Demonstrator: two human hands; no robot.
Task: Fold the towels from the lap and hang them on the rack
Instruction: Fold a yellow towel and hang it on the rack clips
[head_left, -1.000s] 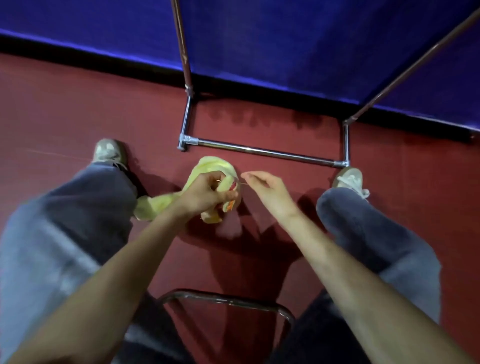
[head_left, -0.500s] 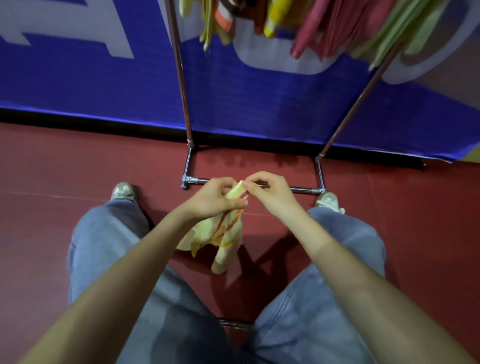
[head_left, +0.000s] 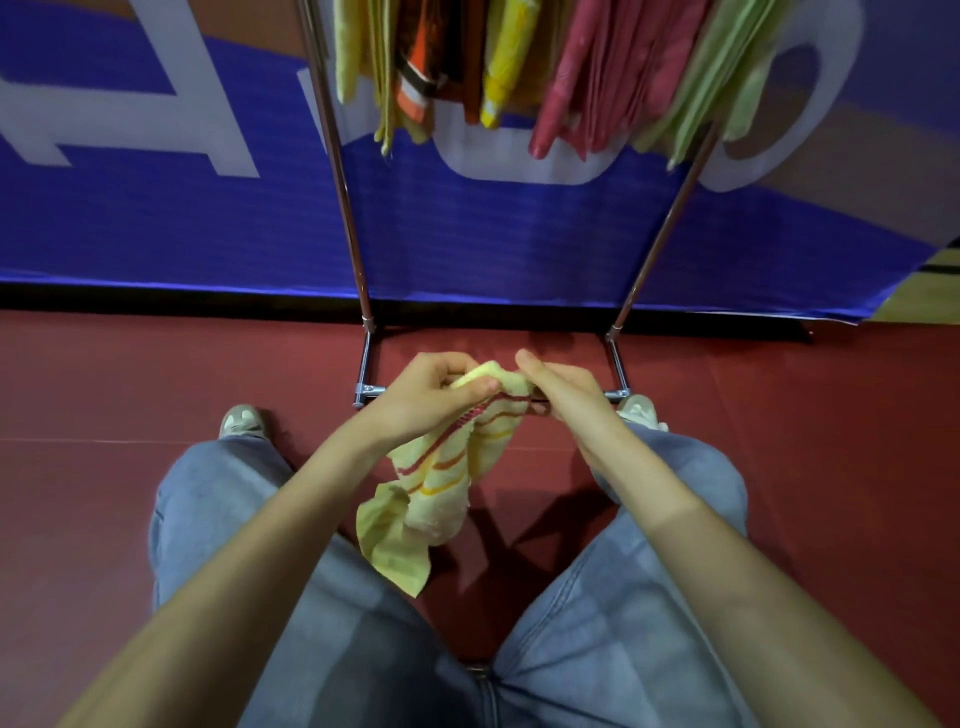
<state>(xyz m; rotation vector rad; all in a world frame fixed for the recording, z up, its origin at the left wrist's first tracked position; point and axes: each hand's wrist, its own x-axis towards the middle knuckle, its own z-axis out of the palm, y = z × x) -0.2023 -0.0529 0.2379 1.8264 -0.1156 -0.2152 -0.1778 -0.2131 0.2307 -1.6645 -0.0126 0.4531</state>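
This looks like a sports hall or staged indoor space, not a home: a smooth red floor, a large blue banner with big white letters along the wall, and a metal rack hung with colourful towels.

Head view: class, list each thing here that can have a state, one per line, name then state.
yellow striped towel: bunched, unfolded, held up, lower end dangling between the knees
left hand: pinching the towel's top edge
right hand: gripping the same edge
rack: upright on the floor
hung towels: draped in a row on the rack
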